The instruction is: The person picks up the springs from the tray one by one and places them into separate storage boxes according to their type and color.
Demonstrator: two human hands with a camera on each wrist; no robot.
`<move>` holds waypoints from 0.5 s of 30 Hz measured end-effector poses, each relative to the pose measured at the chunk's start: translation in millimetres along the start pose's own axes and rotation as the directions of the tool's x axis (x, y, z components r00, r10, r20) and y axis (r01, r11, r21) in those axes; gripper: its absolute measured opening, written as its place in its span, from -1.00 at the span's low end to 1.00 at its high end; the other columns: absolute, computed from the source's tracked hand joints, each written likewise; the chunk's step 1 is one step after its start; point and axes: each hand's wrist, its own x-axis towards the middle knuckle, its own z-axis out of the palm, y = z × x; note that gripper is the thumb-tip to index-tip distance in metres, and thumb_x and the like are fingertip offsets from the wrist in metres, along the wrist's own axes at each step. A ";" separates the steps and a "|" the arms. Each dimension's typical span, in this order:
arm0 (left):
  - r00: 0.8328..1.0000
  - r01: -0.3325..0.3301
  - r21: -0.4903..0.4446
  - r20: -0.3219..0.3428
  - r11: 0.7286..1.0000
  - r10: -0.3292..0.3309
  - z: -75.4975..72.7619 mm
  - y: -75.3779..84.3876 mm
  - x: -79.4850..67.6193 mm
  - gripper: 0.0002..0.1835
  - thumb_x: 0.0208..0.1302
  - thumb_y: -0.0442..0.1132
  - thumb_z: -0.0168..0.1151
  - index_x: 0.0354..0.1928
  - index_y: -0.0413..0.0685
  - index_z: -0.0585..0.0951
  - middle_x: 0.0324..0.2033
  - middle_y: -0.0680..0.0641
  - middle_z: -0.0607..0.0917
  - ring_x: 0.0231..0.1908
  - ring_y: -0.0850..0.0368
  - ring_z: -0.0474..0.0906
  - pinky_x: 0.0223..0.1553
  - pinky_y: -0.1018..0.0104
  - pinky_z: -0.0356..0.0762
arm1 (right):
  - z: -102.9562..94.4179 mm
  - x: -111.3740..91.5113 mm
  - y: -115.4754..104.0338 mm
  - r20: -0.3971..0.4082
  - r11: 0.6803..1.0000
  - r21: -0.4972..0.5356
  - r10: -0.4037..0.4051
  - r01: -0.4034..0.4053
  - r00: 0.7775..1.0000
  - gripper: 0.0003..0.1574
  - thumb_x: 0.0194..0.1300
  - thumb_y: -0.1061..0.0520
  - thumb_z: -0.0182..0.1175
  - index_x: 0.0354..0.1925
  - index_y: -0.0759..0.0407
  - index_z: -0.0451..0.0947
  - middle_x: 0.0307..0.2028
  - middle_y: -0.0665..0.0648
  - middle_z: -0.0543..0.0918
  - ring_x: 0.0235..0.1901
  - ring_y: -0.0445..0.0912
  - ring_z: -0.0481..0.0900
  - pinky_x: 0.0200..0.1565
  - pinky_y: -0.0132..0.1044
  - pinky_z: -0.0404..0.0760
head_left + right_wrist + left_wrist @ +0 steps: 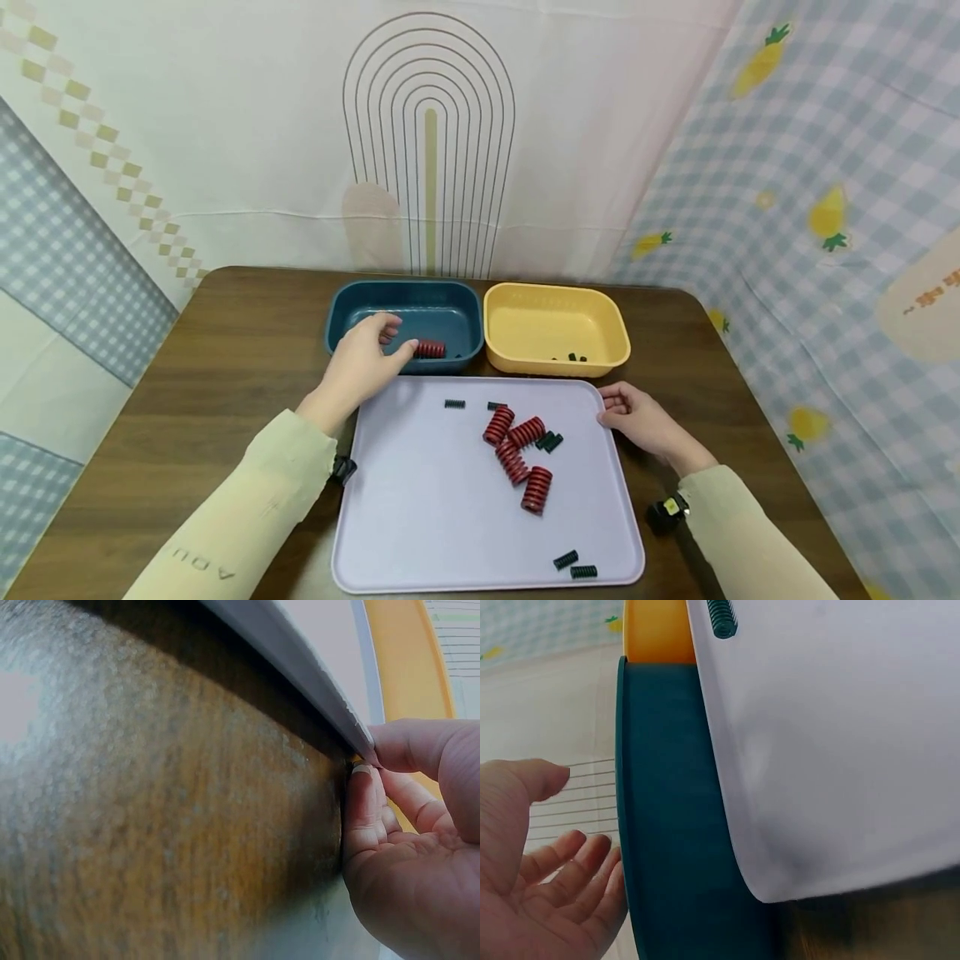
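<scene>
Over the dark teal bin (446, 319), my left hand (363, 357) hovers with thumb and fingers spread. In the left wrist view that hand (559, 892) holds nothing. A red coil spring (431, 349) lies in the bin, just beyond the thumb tip. My right hand (643, 423) is at the far right corner of the lilac tray (427, 508). In the right wrist view its thumb (409, 744) is against the tray rim with fingertips below, pinching the edge. Several red springs (536, 490) cluster on the tray, with small dark green springs (554, 442) beside them.
A yellow bin (558, 321) with a few small dark pieces (574, 357) stands right of the teal bin, behind the tray. More green springs lie near the tray's front right (583, 572) and back edge. Brown wooden table (225, 358) surrounds everything; a patterned cloth hangs behind.
</scene>
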 end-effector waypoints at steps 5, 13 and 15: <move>0.999 -0.032 -0.008 0.015 0.999 0.032 -1.4 3.4 -12.1 -0.35 0.23 0.17 0.27 0.21 -0.10 0.47 0.02 -0.07 0.57 -0.03 -0.01 0.53 0.01 0.02 0.50 | -1.7 -1.4 -0.1 -0.002 1.000 0.001 -0.020 0.020 1.000 -0.50 0.33 0.15 0.24 0.18 0.23 0.39 -0.06 0.20 0.54 -0.11 0.02 0.49 -0.08 -0.25 0.54; 0.995 -0.095 -0.014 0.007 0.995 0.095 -2.6 10.8 -29.5 -0.36 0.20 0.12 0.33 0.19 -0.13 0.49 0.00 -0.10 0.57 -0.06 -0.04 0.53 -0.01 0.04 0.51 | -1.8 -2.4 -0.1 -0.004 1.000 -0.011 -0.025 0.025 1.000 -0.50 0.33 0.14 0.24 0.19 0.23 0.39 -0.06 0.20 0.53 -0.11 0.02 0.48 -0.08 -0.25 0.53; 0.994 -0.108 -0.022 0.002 0.994 0.108 -3.3 12.2 -33.3 -0.37 0.19 0.12 0.34 0.18 -0.12 0.50 0.00 -0.10 0.57 -0.07 -0.03 0.54 -0.03 0.06 0.52 | -0.2 -1.7 -1.6 -0.005 1.000 -0.011 -0.019 0.019 1.000 -0.50 0.34 0.13 0.24 0.18 0.22 0.39 -0.07 0.19 0.53 -0.11 0.02 0.47 -0.08 -0.24 0.53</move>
